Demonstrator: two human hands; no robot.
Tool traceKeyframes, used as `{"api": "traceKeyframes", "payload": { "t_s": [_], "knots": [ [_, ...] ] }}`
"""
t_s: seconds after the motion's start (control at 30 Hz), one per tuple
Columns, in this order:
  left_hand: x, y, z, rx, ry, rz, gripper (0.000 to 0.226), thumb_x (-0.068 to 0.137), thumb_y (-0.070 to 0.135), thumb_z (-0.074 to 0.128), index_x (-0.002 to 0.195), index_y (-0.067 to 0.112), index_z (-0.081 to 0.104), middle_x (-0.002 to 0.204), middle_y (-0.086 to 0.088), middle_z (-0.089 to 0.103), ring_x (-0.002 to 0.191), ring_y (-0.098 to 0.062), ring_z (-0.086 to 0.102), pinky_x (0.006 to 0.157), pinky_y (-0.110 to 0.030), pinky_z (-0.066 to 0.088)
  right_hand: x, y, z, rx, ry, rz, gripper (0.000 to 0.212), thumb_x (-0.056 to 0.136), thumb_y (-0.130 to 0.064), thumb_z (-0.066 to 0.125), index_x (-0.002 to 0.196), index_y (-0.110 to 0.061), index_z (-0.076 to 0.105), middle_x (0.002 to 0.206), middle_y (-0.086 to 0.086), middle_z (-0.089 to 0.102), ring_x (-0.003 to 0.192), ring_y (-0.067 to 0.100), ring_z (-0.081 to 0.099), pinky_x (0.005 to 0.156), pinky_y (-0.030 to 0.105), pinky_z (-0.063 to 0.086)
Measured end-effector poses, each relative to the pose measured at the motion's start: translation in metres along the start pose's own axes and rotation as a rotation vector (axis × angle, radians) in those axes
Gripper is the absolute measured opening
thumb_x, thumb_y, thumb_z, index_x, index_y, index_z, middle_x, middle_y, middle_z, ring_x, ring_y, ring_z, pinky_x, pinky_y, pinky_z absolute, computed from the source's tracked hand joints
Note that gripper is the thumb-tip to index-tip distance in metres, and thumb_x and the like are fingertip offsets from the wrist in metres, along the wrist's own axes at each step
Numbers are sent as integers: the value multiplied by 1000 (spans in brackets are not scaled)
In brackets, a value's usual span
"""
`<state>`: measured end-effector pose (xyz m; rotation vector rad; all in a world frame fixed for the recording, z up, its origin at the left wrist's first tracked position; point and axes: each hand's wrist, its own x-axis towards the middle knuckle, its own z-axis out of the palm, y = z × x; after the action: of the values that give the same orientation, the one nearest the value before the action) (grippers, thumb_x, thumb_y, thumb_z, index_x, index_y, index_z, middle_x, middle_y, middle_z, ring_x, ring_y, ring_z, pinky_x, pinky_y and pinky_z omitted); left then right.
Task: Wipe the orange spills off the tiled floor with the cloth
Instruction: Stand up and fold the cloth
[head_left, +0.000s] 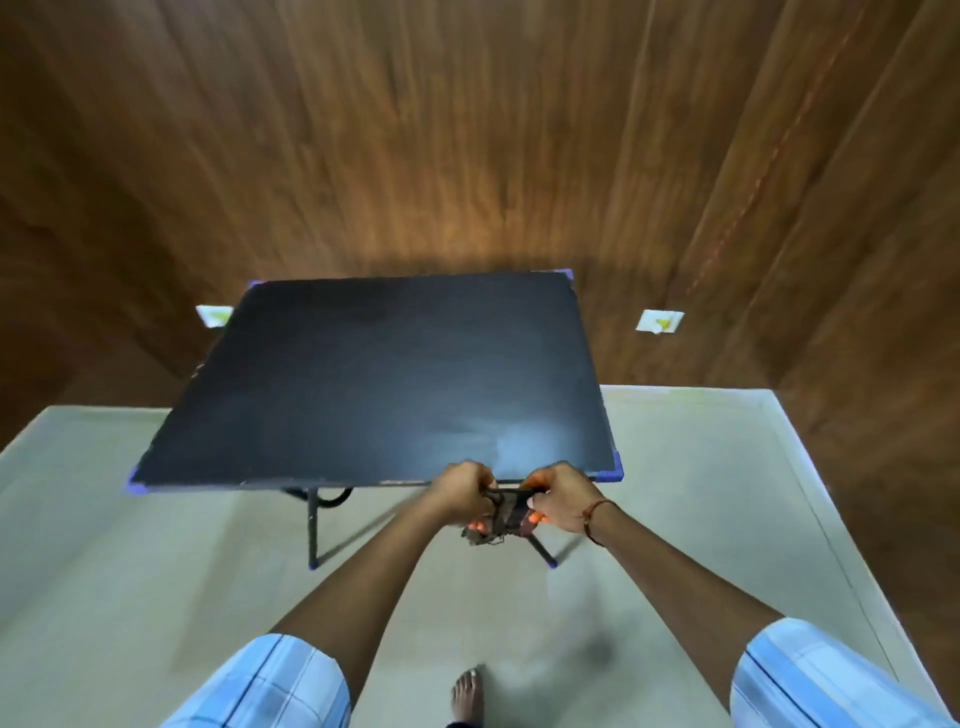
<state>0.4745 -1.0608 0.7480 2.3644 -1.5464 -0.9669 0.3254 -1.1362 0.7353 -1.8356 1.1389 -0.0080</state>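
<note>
A small dark cloth (505, 514) is stretched between both my hands in front of me, near the front edge of a black table. My left hand (462, 493) grips its left end and my right hand (558, 496) grips its right end. Orange smears show on my fingertips and on the cloth's lower part. The pale tiled floor (156, 545) spreads below; I see no orange spill on the visible tiles, and the picture is blurred.
A black folding table (374, 379) with blue corner caps and dark legs stands straight ahead. Dark wood-panel walls (467, 130) rise behind and to the right. Two white wall outlets (660, 321) flank the table. My bare foot (467, 696) is at the bottom.
</note>
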Motion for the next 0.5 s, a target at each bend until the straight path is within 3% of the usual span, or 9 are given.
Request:
{"api": "traceKeyframes", "payload": {
  "t_s": [0.1,0.2,0.27,0.33,0.4,0.5],
  "knots": [
    [49,2,-12,-100,78,51,23,78,5,54,93,19,64,86,-6,70,68,-18,56,47,-16,35,31,-5,-13,60,240,-4,31,84,9,52,100,-5,75,99,7,74,89,15,62,82,13,44],
    [84,5,-14,-191,154,140,23,77,8,57,95,21,63,87,-2,68,79,-22,59,62,-24,43,51,-3,-24,40,399,-25,36,84,5,54,109,-12,74,107,0,74,93,11,62,89,7,39],
    [101,-3,-4,-143,60,198,30,79,12,64,108,21,63,101,-2,69,95,-23,61,73,-25,44,61,11,-24,-29,351,-6,37,85,2,57,116,-13,71,122,-1,69,111,14,62,94,4,32],
    [108,-13,11,-1,-115,195,43,81,22,69,123,20,58,121,-3,64,111,-25,58,87,-28,46,65,31,-17,-166,177,54,40,88,-4,58,126,-14,64,139,0,57,126,19,55,104,13,33],
    [108,-28,27,174,-237,166,57,85,31,69,135,20,47,139,-4,50,126,-27,47,100,-37,41,64,50,-5,-365,46,121,44,91,-14,58,135,-20,56,146,-2,50,130,22,50,107,27,38],
    [109,-40,45,321,-262,225,68,88,38,64,145,20,31,155,-5,26,139,-29,27,107,-47,29,68,64,7,-526,34,114,48,93,-22,55,140,-24,46,148,-2,45,135,22,42,109,34,38]
  ]
}}
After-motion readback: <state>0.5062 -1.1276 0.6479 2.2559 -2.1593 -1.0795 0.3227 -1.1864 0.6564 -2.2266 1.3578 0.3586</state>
